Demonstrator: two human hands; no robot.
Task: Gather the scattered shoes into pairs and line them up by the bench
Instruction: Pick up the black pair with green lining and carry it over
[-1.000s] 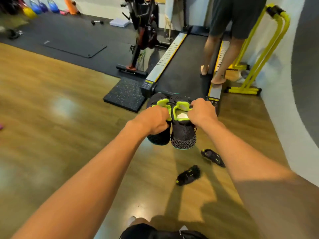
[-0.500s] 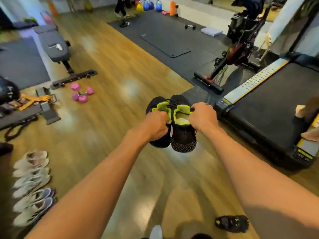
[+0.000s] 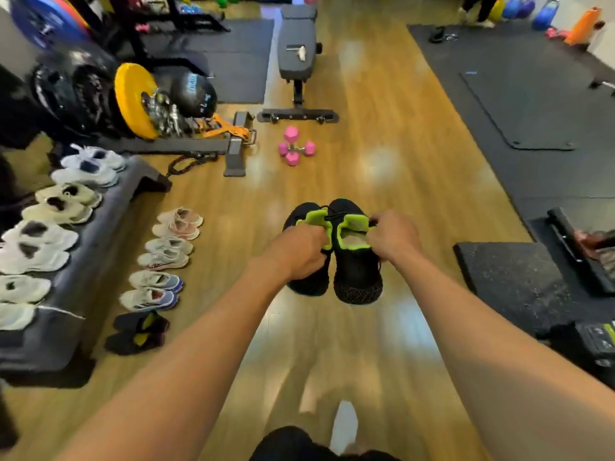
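Note:
I carry a pair of black shoes with lime-green lining above the wooden floor. My left hand (image 3: 301, 252) grips the collar of the left shoe (image 3: 307, 284), and my right hand (image 3: 392, 239) grips the right shoe (image 3: 357, 277). They hang side by side, heels toward me. At the left a low dark bench (image 3: 86, 257) holds several white and beige shoes (image 3: 40, 237). Beside it on the floor stand a row of paired light sneakers (image 3: 166, 254) and a black pair (image 3: 138, 332) at the near end.
Pink dumbbells (image 3: 294, 148) lie on the floor ahead. A grey weight bench (image 3: 296, 51) stands beyond them, with weight plates (image 3: 133, 98) and a black ball at the left. Black mats (image 3: 519, 104) and a rubber block (image 3: 509, 274) lie to the right.
My view has swung left from the treadmill to the bench and the shoe row. Both hands keep the same hold on the black shoes.

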